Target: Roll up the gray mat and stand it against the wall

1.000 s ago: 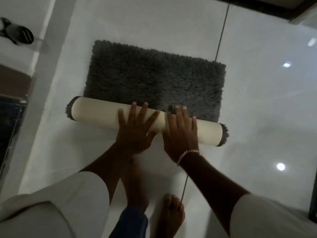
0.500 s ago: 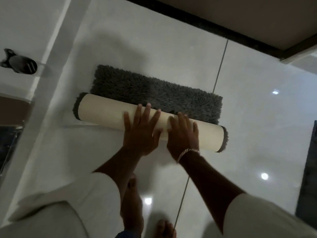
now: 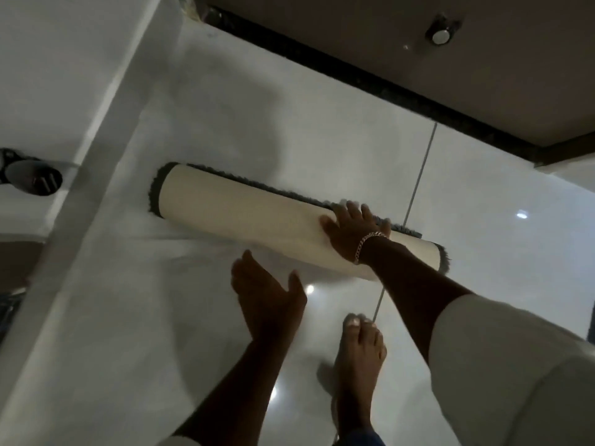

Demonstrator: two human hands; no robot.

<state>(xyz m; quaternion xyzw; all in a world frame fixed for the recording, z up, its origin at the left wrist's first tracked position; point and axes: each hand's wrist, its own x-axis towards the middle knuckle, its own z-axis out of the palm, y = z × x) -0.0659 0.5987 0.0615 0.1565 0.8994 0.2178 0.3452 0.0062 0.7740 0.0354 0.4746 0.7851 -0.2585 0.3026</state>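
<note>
The gray mat (image 3: 244, 214) lies on the white tile floor as a long roll, its cream backing outward and gray pile fringing both ends and the far edge. My right hand (image 3: 352, 228), with a chain bracelet at the wrist, presses flat on top of the roll near its right end, fingers spread over the far edge. My left hand (image 3: 267, 296) hovers off the roll, just in front of it, palm open with fingers apart and nothing in it.
A white wall (image 3: 83, 101) runs along the left, with a dark fixture (image 3: 30, 177) sticking out of it. A dark threshold strip (image 3: 370, 82) crosses the floor beyond the roll. My bare foot (image 3: 359, 355) stands on the tile below the roll.
The last flat strip of pile has been rolled in, and the roll has moved farther away. My left hand has come off the roll; my right hand stays on it.
</note>
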